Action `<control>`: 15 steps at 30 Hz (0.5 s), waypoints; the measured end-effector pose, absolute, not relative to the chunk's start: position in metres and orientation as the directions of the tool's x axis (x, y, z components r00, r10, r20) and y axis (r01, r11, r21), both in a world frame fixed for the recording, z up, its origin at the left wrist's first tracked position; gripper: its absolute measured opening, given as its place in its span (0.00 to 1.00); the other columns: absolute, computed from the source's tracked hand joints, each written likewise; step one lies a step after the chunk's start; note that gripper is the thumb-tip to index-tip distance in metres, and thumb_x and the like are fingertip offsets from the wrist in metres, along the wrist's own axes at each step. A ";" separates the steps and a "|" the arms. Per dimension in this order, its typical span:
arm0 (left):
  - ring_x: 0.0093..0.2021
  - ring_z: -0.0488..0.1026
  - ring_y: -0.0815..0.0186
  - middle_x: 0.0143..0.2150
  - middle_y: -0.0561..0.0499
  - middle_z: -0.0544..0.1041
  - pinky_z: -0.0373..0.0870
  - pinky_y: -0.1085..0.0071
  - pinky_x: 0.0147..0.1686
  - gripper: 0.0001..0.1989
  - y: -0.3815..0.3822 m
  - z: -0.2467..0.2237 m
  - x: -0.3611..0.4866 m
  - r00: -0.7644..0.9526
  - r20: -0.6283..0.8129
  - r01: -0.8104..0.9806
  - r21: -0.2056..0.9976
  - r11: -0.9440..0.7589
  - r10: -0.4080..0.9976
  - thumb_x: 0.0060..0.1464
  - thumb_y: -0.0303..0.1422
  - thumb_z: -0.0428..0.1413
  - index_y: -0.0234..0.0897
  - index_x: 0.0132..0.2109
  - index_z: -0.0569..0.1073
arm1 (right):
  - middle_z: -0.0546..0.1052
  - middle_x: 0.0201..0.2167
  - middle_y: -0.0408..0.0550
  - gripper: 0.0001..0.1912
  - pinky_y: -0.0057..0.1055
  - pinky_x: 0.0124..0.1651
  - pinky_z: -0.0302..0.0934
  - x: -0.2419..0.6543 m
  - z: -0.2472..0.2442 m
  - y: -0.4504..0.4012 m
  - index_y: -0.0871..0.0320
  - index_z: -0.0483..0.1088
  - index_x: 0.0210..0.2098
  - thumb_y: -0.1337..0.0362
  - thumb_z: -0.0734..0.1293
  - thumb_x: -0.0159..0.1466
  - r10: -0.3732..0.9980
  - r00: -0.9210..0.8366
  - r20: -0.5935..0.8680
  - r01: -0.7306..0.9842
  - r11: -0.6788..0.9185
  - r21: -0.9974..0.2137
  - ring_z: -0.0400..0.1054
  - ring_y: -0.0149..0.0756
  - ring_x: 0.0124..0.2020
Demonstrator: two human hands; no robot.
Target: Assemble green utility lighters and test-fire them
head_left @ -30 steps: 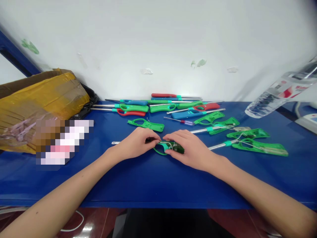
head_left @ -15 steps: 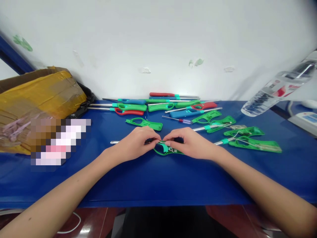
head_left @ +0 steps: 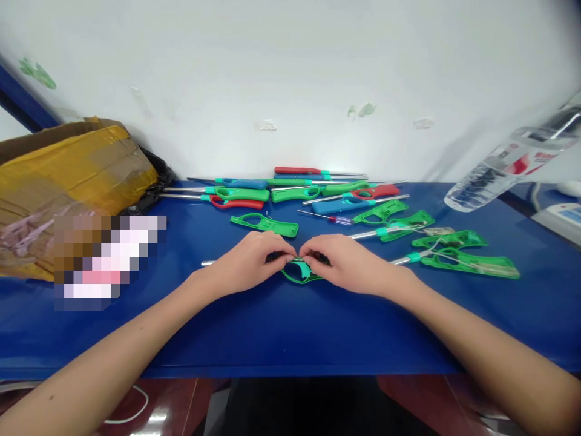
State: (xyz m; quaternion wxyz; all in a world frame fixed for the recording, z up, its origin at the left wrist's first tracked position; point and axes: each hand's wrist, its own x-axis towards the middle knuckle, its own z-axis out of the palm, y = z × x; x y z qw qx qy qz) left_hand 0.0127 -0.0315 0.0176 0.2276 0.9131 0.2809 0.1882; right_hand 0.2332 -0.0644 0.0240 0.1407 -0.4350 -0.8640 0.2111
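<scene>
An opened green gas lighter (head_left: 295, 278) lies on the blue table in front of me, its metal tube pointing left and its teal trigger showing. My left hand (head_left: 249, 261) is closed in a pinch at the lighter's upper edge, over the inner end of the tube. My right hand (head_left: 349, 265) pinches at the same edge, its fingertips almost touching the left ones. Both hands cover much of the lighter, and any small part between the fingertips is hidden. Just behind lies a loose green handle half (head_left: 267, 225).
Several assembled lighters (head_left: 245, 195) lie along the wall. A screwdriver (head_left: 338, 220) and opened green lighters (head_left: 469, 263) with wires are at right. A taped cardboard box (head_left: 77, 175) stands left, a water bottle (head_left: 494, 166) and a white device (head_left: 560, 218) far right.
My right hand has shifted slightly left over the lighter, covering the inner parts that showed beside the trigger. My left hand keeps its pinch. The view has moved very slightly.
</scene>
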 end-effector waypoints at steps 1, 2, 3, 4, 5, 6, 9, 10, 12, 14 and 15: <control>0.37 0.75 0.66 0.37 0.50 0.80 0.68 0.71 0.38 0.09 -0.031 0.018 0.013 0.769 0.202 0.427 0.542 -0.724 0.606 0.62 0.30 0.52 0.38 0.42 0.78 | 0.78 0.31 0.46 0.09 0.29 0.33 0.57 0.232 0.024 -0.065 0.57 0.75 0.37 0.70 0.63 0.65 0.807 -0.587 0.069 0.704 0.550 -0.449 0.68 0.34 0.31; 0.36 0.75 0.66 0.37 0.50 0.80 0.68 0.71 0.37 0.09 -0.030 0.018 0.013 0.770 0.188 0.427 0.559 -0.711 0.610 0.62 0.31 0.53 0.38 0.42 0.79 | 0.78 0.32 0.46 0.08 0.29 0.34 0.57 0.232 0.023 -0.066 0.57 0.74 0.37 0.70 0.63 0.65 0.801 -0.594 0.079 0.710 0.567 -0.417 0.69 0.35 0.32; 0.35 0.75 0.66 0.37 0.51 0.80 0.68 0.71 0.36 0.09 -0.029 0.018 0.012 0.773 0.174 0.425 0.572 -0.701 0.611 0.62 0.31 0.53 0.38 0.42 0.79 | 0.77 0.33 0.47 0.08 0.30 0.34 0.57 0.231 0.022 -0.067 0.57 0.74 0.37 0.69 0.62 0.65 0.794 -0.601 0.088 0.712 0.582 -0.393 0.69 0.36 0.33; 0.35 0.75 0.66 0.37 0.51 0.80 0.68 0.72 0.36 0.09 -0.029 0.018 0.012 0.778 0.158 0.425 0.581 -0.694 0.608 0.61 0.32 0.54 0.38 0.41 0.79 | 0.77 0.33 0.48 0.08 0.31 0.35 0.58 0.230 0.021 -0.068 0.57 0.74 0.38 0.69 0.62 0.66 0.789 -0.606 0.095 0.713 0.593 -0.375 0.69 0.36 0.34; 0.34 0.75 0.66 0.36 0.51 0.80 0.68 0.72 0.35 0.09 -0.028 0.019 0.012 0.783 0.141 0.426 0.588 -0.688 0.606 0.61 0.32 0.54 0.38 0.41 0.79 | 0.77 0.34 0.48 0.08 0.31 0.36 0.58 0.230 0.021 -0.069 0.57 0.74 0.38 0.69 0.62 0.66 0.787 -0.609 0.099 0.715 0.599 -0.361 0.70 0.37 0.34; 0.34 0.75 0.67 0.36 0.51 0.81 0.68 0.72 0.34 0.09 -0.027 0.020 0.012 0.789 0.120 0.430 0.593 -0.681 0.603 0.61 0.32 0.55 0.37 0.40 0.80 | 0.77 0.34 0.48 0.08 0.32 0.36 0.59 0.230 0.020 -0.069 0.57 0.74 0.38 0.69 0.62 0.66 0.784 -0.612 0.101 0.716 0.604 -0.349 0.70 0.37 0.35; 0.32 0.74 0.67 0.34 0.51 0.80 0.66 0.73 0.32 0.09 -0.023 0.023 0.014 0.808 0.052 0.439 0.612 -0.658 0.587 0.60 0.33 0.55 0.36 0.40 0.80 | 0.78 0.34 0.48 0.09 0.33 0.37 0.60 0.229 0.018 -0.071 0.57 0.74 0.38 0.69 0.62 0.67 0.777 -0.621 0.105 0.716 0.617 -0.326 0.71 0.38 0.35; 0.31 0.73 0.68 0.33 0.51 0.80 0.66 0.74 0.30 0.10 -0.022 0.024 0.014 0.814 0.035 0.438 0.619 -0.651 0.580 0.60 0.33 0.55 0.36 0.40 0.80 | 0.78 0.34 0.49 0.09 0.33 0.37 0.60 0.230 0.017 -0.071 0.57 0.74 0.39 0.69 0.62 0.67 0.774 -0.624 0.108 0.714 0.621 -0.324 0.71 0.39 0.36; 0.29 0.72 0.69 0.32 0.51 0.80 0.64 0.74 0.28 0.10 -0.019 0.025 0.015 0.825 0.010 0.432 0.634 -0.641 0.565 0.60 0.33 0.55 0.35 0.41 0.81 | 0.78 0.35 0.49 0.09 0.33 0.37 0.61 0.231 0.017 -0.070 0.57 0.75 0.39 0.69 0.62 0.68 0.770 -0.627 0.120 0.706 0.627 -0.329 0.71 0.39 0.36; 0.28 0.71 0.70 0.31 0.51 0.79 0.63 0.75 0.26 0.11 -0.017 0.024 0.015 0.836 0.000 0.419 0.647 -0.638 0.549 0.60 0.33 0.54 0.35 0.41 0.80 | 0.78 0.35 0.49 0.09 0.33 0.37 0.61 0.232 0.016 -0.070 0.57 0.75 0.39 0.68 0.62 0.68 0.764 -0.631 0.133 0.697 0.633 -0.337 0.71 0.39 0.37; 0.27 0.71 0.70 0.31 0.51 0.79 0.62 0.75 0.26 0.11 -0.016 0.024 0.015 0.840 -0.001 0.412 0.651 -0.637 0.542 0.60 0.34 0.54 0.34 0.41 0.80 | 0.78 0.36 0.49 0.09 0.34 0.38 0.61 0.232 0.016 -0.069 0.57 0.75 0.39 0.68 0.62 0.68 0.762 -0.633 0.137 0.693 0.637 -0.339 0.71 0.39 0.37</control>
